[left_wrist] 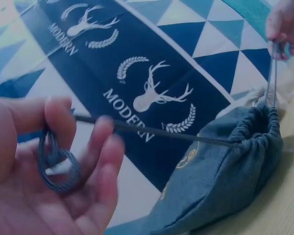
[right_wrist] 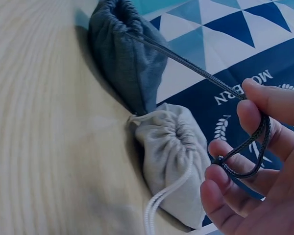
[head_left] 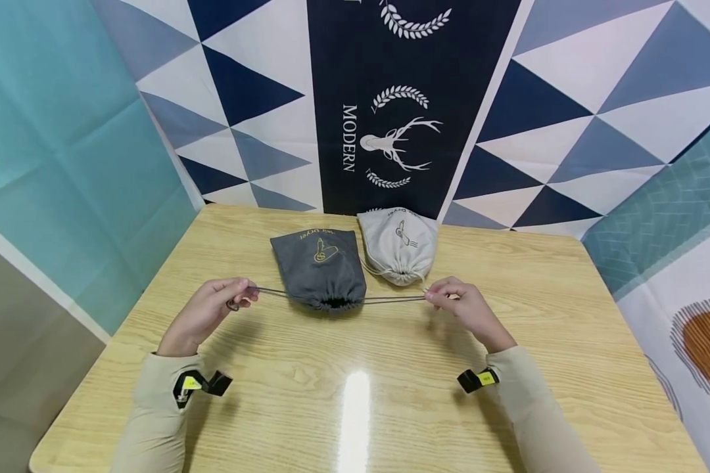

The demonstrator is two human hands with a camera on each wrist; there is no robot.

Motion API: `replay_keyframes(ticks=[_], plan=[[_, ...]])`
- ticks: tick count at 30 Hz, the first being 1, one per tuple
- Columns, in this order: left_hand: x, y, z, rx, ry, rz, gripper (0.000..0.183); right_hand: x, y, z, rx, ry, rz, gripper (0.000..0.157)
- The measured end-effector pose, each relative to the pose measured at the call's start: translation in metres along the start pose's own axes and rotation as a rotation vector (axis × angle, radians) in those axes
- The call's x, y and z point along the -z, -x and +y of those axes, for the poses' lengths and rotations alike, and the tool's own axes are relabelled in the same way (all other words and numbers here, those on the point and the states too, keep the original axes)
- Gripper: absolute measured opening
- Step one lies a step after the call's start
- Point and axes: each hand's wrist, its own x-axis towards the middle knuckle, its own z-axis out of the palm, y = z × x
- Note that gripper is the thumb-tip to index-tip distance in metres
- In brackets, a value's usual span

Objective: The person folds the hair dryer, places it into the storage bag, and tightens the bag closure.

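Note:
A dark grey drawstring bag (head_left: pixel 319 269) printed with a hair dryer lies on the table, its gathered mouth partly open toward me. My left hand (head_left: pixel 210 312) pinches the drawstring that runs out of the bag's left side; in the left wrist view the cord's looped end (left_wrist: pixel 59 169) hangs below the thumb. On the other side my right hand (head_left: pixel 464 305) pinches the second drawstring (right_wrist: pixel 191 66) between thumb and forefinger. Both cords are stretched straight. Behind the right cord sits a light grey drawstring bag (head_left: pixel 399 243), its mouth cinched and its pale cord (right_wrist: pixel 169 191) loose.
The wooden table (head_left: pixel 296 387) carries both bags near its back edge. Behind it stands a patterned cloth backdrop (head_left: pixel 260 85) with triangles and a deer print. Teal cloth (head_left: pixel 59 151) hangs at the left, and patterned fabric (head_left: pixel 680 276) borders the right side.

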Motion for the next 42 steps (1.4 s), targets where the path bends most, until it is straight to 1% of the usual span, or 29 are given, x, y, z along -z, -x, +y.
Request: replay_keyframes(ticks=[2,3,5,7,9,11,12,14,16,18,20,22,23,25,29,32,35,38,42], plan=[[-0.003,-0.001,0.000,-0.017,0.023,0.041,0.033,0.001,-0.001,-0.001,0.013,-0.009,-0.003,0.033],[-0.004,-0.002,0.000,-0.029,0.041,0.048,0.035,0.002,-0.001,-0.002,0.020,-0.009,-0.006,0.033],[-0.007,-0.002,-0.002,-0.061,0.096,0.030,0.039,0.002,-0.001,-0.003,0.034,-0.032,-0.012,0.032],[-0.011,-0.004,-0.003,-0.105,0.177,-0.022,0.041,0.001,0.000,-0.005,0.060,-0.060,-0.023,0.030],[-0.015,-0.007,-0.004,-0.156,0.250,-0.092,0.041,0.000,0.001,-0.009,0.093,-0.084,-0.030,0.030],[-0.021,-0.012,-0.005,-0.203,0.329,-0.152,0.042,-0.002,0.002,-0.013,0.129,-0.132,-0.047,0.032],[-0.024,-0.014,-0.006,-0.221,0.378,-0.179,0.042,-0.004,0.002,-0.014,0.146,-0.172,-0.065,0.034],[-0.030,-0.019,-0.005,-0.241,0.451,-0.215,0.044,-0.007,0.002,-0.018,0.185,-0.303,-0.120,0.038],[-0.035,-0.023,-0.005,-0.247,0.496,-0.234,0.045,-0.011,0.001,-0.020,0.222,-0.483,-0.209,0.041],[-0.040,-0.026,-0.006,-0.233,0.512,-0.234,0.045,-0.014,0.001,-0.021,0.250,-0.671,-0.317,0.041],[-0.044,-0.029,-0.007,-0.211,0.494,-0.220,0.044,-0.018,0.001,-0.020,0.264,-0.819,-0.415,0.041],[-0.047,-0.030,-0.008,-0.174,0.468,-0.185,0.045,-0.021,0.001,-0.019,0.262,-0.914,-0.472,0.041],[-0.048,-0.030,-0.008,-0.149,0.457,-0.163,0.045,-0.023,0.001,-0.017,0.256,-0.947,-0.482,0.041],[-0.049,-0.029,-0.009,-0.097,0.432,-0.106,0.047,-0.024,0.001,-0.015,0.229,-1.005,-0.474,0.042],[-0.047,-0.028,-0.011,-0.011,0.423,0.013,0.047,-0.024,0.000,-0.009,0.174,-1.060,-0.427,0.042],[-0.045,-0.026,-0.013,0.023,0.449,0.082,0.047,-0.023,-0.001,-0.006,0.120,-1.045,-0.409,0.044],[-0.042,-0.025,-0.014,0.045,0.470,0.113,0.048,-0.023,-0.001,-0.004,0.041,-0.995,-0.394,0.045],[-0.041,-0.025,-0.014,0.052,0.472,0.117,0.048,-0.023,-0.002,-0.004,-0.035,-0.934,-0.362,0.044],[-0.039,-0.026,-0.013,0.060,0.475,0.151,0.048,-0.024,-0.001,-0.003,-0.078,-0.860,-0.339,0.042]])
